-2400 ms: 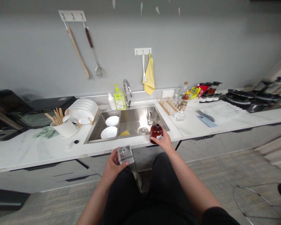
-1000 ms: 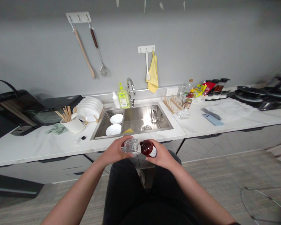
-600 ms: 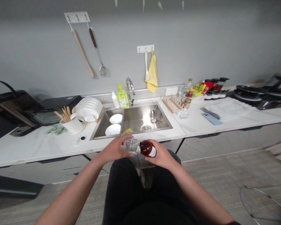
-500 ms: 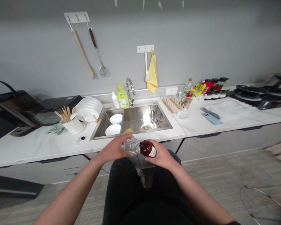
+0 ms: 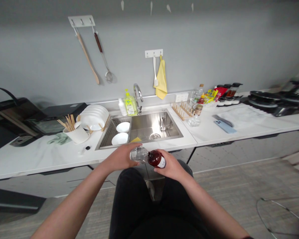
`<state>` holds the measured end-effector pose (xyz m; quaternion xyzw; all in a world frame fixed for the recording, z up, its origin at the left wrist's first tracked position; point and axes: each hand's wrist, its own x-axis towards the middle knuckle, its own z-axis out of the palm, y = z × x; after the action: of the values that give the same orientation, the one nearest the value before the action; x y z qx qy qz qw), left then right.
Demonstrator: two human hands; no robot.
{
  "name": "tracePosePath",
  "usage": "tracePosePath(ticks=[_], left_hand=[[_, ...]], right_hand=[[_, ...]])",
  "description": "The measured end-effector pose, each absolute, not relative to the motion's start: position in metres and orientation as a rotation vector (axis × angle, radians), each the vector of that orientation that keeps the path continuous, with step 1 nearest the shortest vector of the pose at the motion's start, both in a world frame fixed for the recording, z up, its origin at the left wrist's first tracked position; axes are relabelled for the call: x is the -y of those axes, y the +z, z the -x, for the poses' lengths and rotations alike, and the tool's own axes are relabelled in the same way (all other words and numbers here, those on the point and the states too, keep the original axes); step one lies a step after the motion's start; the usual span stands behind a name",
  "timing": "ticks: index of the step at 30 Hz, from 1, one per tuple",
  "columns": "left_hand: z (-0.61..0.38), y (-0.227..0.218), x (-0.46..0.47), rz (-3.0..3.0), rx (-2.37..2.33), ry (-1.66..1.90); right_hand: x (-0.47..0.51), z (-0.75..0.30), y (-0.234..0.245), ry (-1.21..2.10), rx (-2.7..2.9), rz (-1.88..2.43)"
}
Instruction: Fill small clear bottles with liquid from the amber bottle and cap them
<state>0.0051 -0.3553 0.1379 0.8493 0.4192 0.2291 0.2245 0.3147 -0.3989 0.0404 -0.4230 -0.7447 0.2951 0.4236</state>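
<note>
The right hand (image 5: 171, 166) clasps the tipped, uncapped brown bottle (image 5: 153, 158); the left hand (image 5: 123, 157) curls round the clear container (image 5: 139, 154) at that bottle's neck; both are lined up, neither set on the counter (image 5: 47, 160); flow and fill level cannot be told; beyond, white bowls (image 5: 120, 138) sit in the sink (image 5: 146, 123).

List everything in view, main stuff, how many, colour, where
Held bottle: one, reddish-brown, front centre
Held container: one, clear, front centre
Sink: one, silver, counter
Bowls: two, white, sink's left
Faucet: one, silver, behind sink
Soap bottle: one, green, beside faucet
Plates: several, white, left of sink
Utensil holder: one, white, near plates
Towel: one, yellow, wall
Phone: one, blue, right counter
Basket: one, white, right counter
Left hand: one, bare, holding container
Right hand: one, bare, holding bottle
</note>
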Motion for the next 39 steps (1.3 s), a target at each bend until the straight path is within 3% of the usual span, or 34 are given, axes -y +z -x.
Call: tracePosePath(ticks=[8,39], left_hand=[[-0.012,0.156,0.361,-2.455,-1.231,0.394],[-0.011,0.165,0.361,-2.561,-1.286,0.274]], right_hand=[[0.398,-0.315,0.035,0.719,1.880,1.072],[0.399,-0.316,0.035,0.709,1.880,1.081]])
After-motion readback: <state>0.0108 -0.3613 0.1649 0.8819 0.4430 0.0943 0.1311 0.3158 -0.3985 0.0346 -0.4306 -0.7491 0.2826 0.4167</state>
